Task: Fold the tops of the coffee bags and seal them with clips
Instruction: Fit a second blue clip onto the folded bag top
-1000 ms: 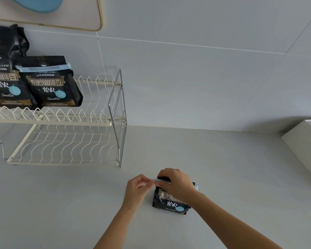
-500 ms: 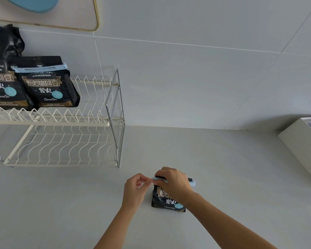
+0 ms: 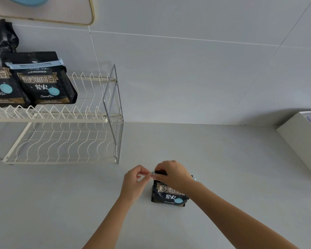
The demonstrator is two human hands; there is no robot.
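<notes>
A small black coffee bag (image 3: 169, 196) stands upright on the grey counter. Its top is folded over, and a pale blue clip (image 3: 153, 174) runs across the fold. My right hand (image 3: 172, 172) covers the folded top and presses on the clip. My left hand (image 3: 136, 178) pinches the clip's left end between thumb and fingers. The clip's right end (image 3: 194, 179) pokes out past my right wrist. Two more black coffee bags stand on the rack's upper shelf: one (image 3: 47, 85) sealed with a blue clip (image 3: 35, 64), the other (image 3: 0, 69) at the left edge with its top crumpled.
A white two-tier wire dish rack (image 3: 61, 137) stands at the back left against the tiled wall. A white box (image 3: 302, 141) sits at the right edge of the counter. A gold-rimmed board (image 3: 61, 13) hangs on the wall above the rack.
Both hands and the bag have stayed in about the same place. My left fingers have shifted along the clip's left end while the right hand keeps pressing on the folded top.
</notes>
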